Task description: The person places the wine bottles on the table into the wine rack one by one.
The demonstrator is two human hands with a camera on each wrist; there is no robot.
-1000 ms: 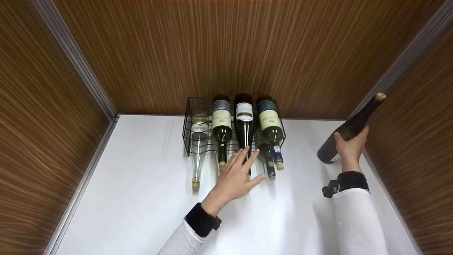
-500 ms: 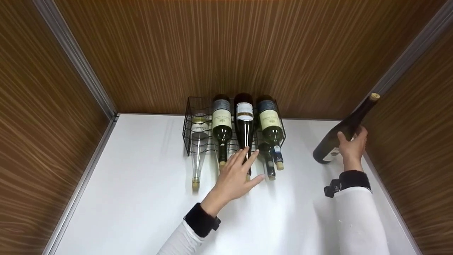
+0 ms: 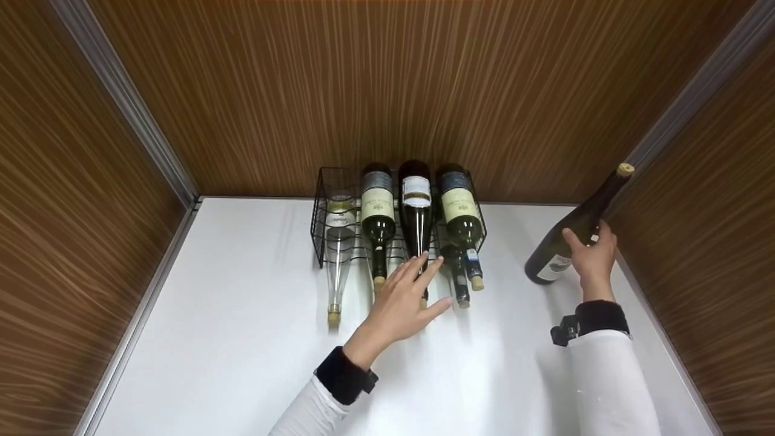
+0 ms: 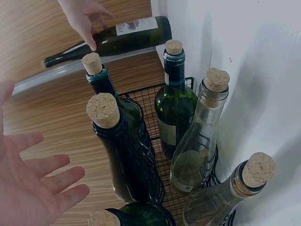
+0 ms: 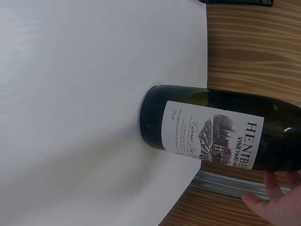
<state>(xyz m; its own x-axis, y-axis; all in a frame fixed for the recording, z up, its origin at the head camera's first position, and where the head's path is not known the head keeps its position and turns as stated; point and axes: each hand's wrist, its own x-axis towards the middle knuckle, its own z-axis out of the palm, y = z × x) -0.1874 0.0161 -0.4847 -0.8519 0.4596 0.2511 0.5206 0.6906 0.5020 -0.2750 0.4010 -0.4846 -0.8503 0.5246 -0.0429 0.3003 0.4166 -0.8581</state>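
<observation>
My right hand (image 3: pixel 593 260) holds a dark wine bottle (image 3: pixel 566 242) around its body, thumb on one side and fingers on the other. Cork up, this bottle has its base at or just above the white tabletop; contact is hard to tell. Its white label (image 5: pixel 214 134) shows in the right wrist view. My left hand (image 3: pixel 402 303) hovers, fingers spread, over the front of a black wire rack (image 3: pixel 318 218). In the left wrist view that hand (image 4: pixel 37 183) is apart from the corked necks. A dark bottle (image 3: pixel 416 212) in the rack lies partly behind its fingers.
Several more corked bottles lie in the rack, among them a clear bottle (image 3: pixel 339 266) at left and a green bottle (image 3: pixel 461 212) at right. Wood-grain panels (image 3: pixel 387 91) close off the back and both sides of the white tabletop (image 3: pixel 242 303).
The wine bottle in my right hand has shifted left and turned, so its label now faces forward. My left hand and the racked bottles have stayed put.
</observation>
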